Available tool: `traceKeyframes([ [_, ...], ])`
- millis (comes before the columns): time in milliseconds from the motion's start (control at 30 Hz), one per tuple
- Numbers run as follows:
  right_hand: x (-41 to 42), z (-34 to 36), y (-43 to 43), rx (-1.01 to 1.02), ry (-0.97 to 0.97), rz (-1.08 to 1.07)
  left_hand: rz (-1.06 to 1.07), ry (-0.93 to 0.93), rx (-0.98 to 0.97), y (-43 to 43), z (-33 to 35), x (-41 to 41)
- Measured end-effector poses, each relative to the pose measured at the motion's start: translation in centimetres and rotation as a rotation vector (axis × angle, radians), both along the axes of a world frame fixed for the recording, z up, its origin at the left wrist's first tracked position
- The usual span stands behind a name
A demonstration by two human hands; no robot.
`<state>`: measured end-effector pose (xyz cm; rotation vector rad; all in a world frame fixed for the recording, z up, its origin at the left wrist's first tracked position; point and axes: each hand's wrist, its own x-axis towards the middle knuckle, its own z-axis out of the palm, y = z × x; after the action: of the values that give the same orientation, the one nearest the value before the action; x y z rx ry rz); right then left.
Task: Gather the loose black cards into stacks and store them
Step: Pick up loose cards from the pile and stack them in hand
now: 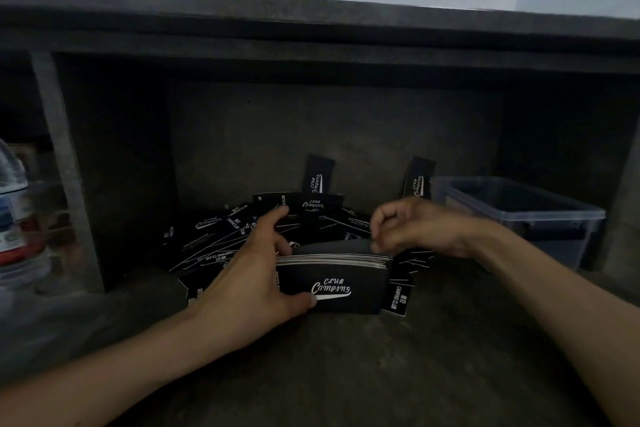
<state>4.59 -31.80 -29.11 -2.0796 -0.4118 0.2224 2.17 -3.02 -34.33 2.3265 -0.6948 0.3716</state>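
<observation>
While a thick stack of black cards (332,284) already stands on edge on the dark worktop (381,357), most of the job still looks undone. The left hand (252,274) has its grip closed around the stack's left end, thumb on the printed front and fingers behind. The right hand (412,229) sits at the stack's upper right corner with its fingers curled. Motion blur hides whether its grip pinches the rearmost card or only touches it.

Just behind the stack, a heap of loose cards (221,239) lies fanned and overlapping. One card (317,177) leans on the back wall, and another card (417,178) leans near it. So gathering seems only partly done. Storing appears not yet begun: the clear plastic bin (554,246) to the right shows no cards, though its inside is dim.
</observation>
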Motion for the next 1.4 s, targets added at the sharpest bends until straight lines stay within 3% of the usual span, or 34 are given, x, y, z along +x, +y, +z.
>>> traceKeyframes([
  [267, -0.7, 0.8, -1.1, -0.128, 0.066, 0.155, -0.042, -0.139, 0.118, 0.4, -0.3, 0.3],
  [400, -0.7, 1.3, -1.5, -0.128, -0.093, -0.011, -0.151, -0.026, 0.073, 0.1, 0.1, -0.4],
  [600, 0.3, -0.4, -0.1, -0.544, -0.206, -0.065, -0.197, -0.006, 0.003, -0.1, 0.2, -0.3],
  [667, 0.4, -0.5, 0.5, -0.591, -0.241, -0.083, -0.194, -0.021, -0.002, -0.2, 0.1, -0.3],
  [1000, 0.1, 1.2, -1.5, -0.241, -0.409, -0.097, -0.083, -0.068, 0.020, 0.0, -0.3, 0.0],
  [1200, -0.8, 1.1, -0.4, -0.175, -0.040, 0.098, -0.134, -0.043, 0.018, 0.1, -0.4, 0.3],
  [1267, -0.7, 0.9, -0.2, -0.108, 0.013, 0.068, -0.172, -0.050, 0.023, 0.1, -0.1, 0.1],
  [1333, -0.1, 0.7, -0.8, -0.212, -0.110, -0.021, -0.192, -0.064, 0.018, 0.1, 0.0, -0.1],
  [1400, 0.3, 0.3, -1.4, -0.514, -0.220, -0.090, -0.199, -0.071, 0.018, 0.0, 0.1, -0.3],
])
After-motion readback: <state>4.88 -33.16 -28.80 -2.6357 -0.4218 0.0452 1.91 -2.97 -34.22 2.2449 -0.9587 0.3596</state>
